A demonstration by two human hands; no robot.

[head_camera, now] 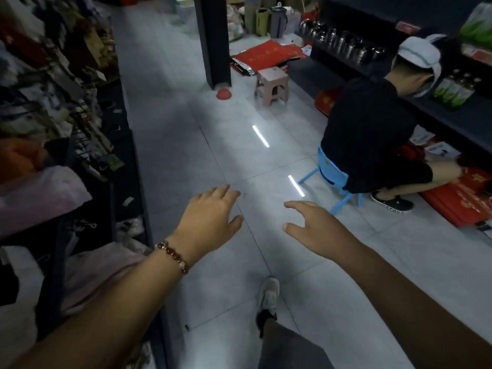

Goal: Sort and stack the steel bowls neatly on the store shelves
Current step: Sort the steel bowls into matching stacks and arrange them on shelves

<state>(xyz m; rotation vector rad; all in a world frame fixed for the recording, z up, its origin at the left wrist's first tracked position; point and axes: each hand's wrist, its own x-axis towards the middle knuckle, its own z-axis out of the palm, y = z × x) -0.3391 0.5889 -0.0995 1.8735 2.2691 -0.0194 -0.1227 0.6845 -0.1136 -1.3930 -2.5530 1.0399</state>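
I look down a store aisle with both arms stretched forward over the tiled floor. My left hand, with a bead bracelet on its wrist, is held out with relaxed fingers and holds nothing. My right hand is likewise spread and empty. Shiny steel vessels stand in a row on a dark shelf at the far right, well beyond both hands. Whether they are bowls or pots I cannot tell.
A person in black sits on a blue stool at the right shelves. A pink stool, a red bowl and a dark pillar stand ahead. Packed racks line the left. Red boxes lie on the floor at right.
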